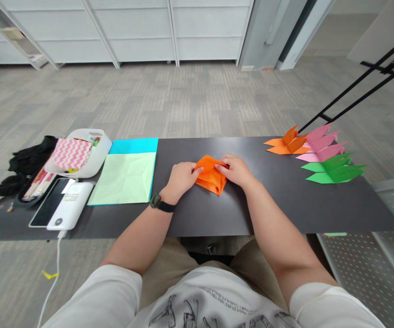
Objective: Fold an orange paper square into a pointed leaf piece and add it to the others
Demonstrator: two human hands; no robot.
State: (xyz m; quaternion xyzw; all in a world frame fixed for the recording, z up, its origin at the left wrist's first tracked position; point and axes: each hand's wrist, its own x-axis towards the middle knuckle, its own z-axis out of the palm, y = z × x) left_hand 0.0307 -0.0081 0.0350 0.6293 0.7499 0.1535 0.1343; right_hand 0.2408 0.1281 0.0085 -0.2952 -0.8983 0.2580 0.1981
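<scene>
A partly folded sheet of orange origami paper (211,175) is held just over the middle of the dark table, one corner pointing toward me. My left hand (184,178) grips its left edge, thumb on top and fingers tucked behind. On the opposite edge, my right hand (235,171) pinches the paper the same way, its thumb on the upper layer. Folded layers and creases show along the lower right side. Most of my fingertips are hidden behind or under the paper.
Folded paper pieces in orange (287,142), pink (323,143) and green (335,169) stand at the right. Left are pale green sheets (125,177) over blue ones, a white basket (101,157), a phone (48,205) and a white power bank (69,207) with a cable.
</scene>
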